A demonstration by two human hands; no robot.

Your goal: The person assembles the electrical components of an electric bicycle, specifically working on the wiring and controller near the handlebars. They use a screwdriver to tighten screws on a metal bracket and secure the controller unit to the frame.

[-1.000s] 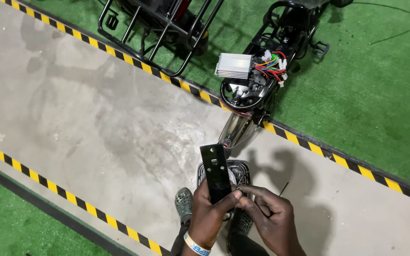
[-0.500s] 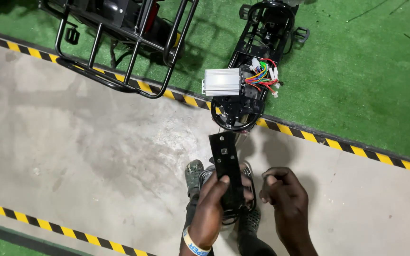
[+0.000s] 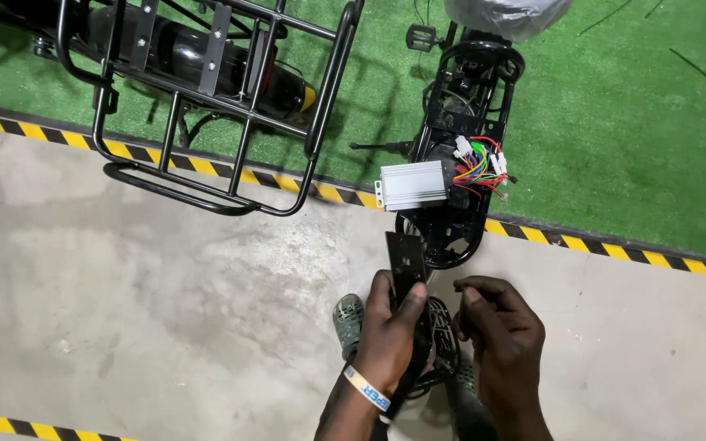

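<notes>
Here the left hand (image 3: 390, 343) has a firm grip on a flat black plate (image 3: 407, 263), fingers wrapped round its lower part and the thumb laid across its face. The plate stands nearly upright in the head view, its top end reaching up to just below the rounded end of a black open frame (image 3: 467, 98) that lies across the striped floor tape (image 3: 598, 249) and onto the green turf (image 3: 631, 122). The hand wears a pale wristband (image 3: 367, 389).

The right hand (image 3: 504, 343) sits just beside the left, apart from the plate, with its fingers curled inward and the fingertips pinched together. Whether it holds something small between them I cannot tell; nothing shows there clearly.

On the black frame rests a ribbed silver box (image 3: 413, 184), and a bunch of coloured wires (image 3: 477, 163) with white plugs spills from its right side. Left of this, a black tubular rack (image 3: 230, 122) lies half on the turf and half on the grey concrete floor (image 3: 124, 310). Below the hands a green perforated shoe (image 3: 348, 314) stands on the concrete, and a dark mesh part (image 3: 444, 335) shows between the two hands, partly hidden by them.
</notes>
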